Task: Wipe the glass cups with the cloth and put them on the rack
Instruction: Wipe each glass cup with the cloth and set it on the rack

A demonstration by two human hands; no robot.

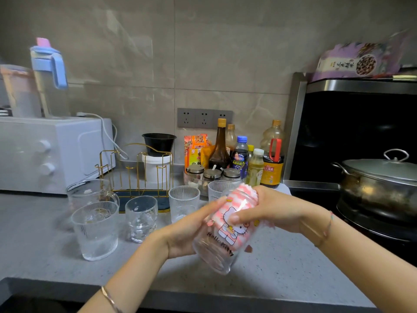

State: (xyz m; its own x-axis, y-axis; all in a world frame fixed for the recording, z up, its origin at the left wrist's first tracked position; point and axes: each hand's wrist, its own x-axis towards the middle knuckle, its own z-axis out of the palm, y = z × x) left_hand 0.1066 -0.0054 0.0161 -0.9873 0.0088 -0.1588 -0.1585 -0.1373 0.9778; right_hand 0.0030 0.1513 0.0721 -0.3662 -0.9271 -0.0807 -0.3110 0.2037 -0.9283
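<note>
My left hand (187, 231) holds a clear glass cup (220, 251) printed with a cartoon cat, tilted over the counter. A pink-and-white cloth (242, 197) is stuffed inside the cup and sticks out of its mouth. My right hand (270, 208) grips the cloth at the cup's mouth, thumb on the glass. Several other ribbed glass cups stand on the counter: one at the front left (96, 231), one beside it (141, 219), one behind (184, 203). A gold wire rack (135, 170) on a dark tray stands behind them with nothing on its pegs.
A glass pitcher (90, 193) stands left of the rack, a white microwave (52, 154) behind it. Sauce bottles (243, 154) and spice jars crowd the back. A lidded steel pot (379, 188) sits on the stove at right. The counter's front edge (135, 290) is near me.
</note>
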